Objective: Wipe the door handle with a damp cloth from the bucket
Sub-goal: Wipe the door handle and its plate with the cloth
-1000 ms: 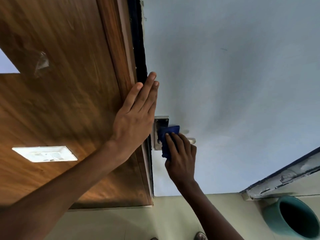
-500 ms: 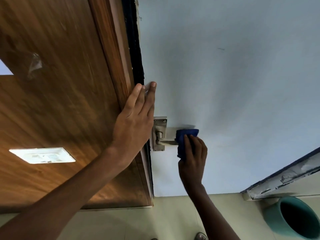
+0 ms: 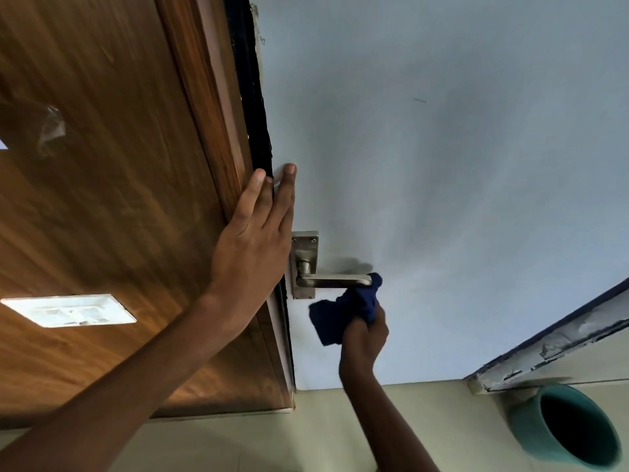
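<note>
Right hand [image 3: 364, 338]: closed around a bunched blue cloth [image 3: 343, 311], held just below the handle's free end.
Cloth: its top fold is pressed against the right tip of the door handle [image 3: 335, 280].
Left hand [image 3: 253, 240]: laid flat and open against the door [image 3: 442, 165] edge, nothing held.
Bucket [image 3: 531, 434]: seen on the floor, near right.

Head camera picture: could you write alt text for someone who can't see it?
A right hand holds a blue cloth against the end of a metal door handle on a pale door. The left hand lies flat along the door's edge; a green bucket sits lower right.
</note>
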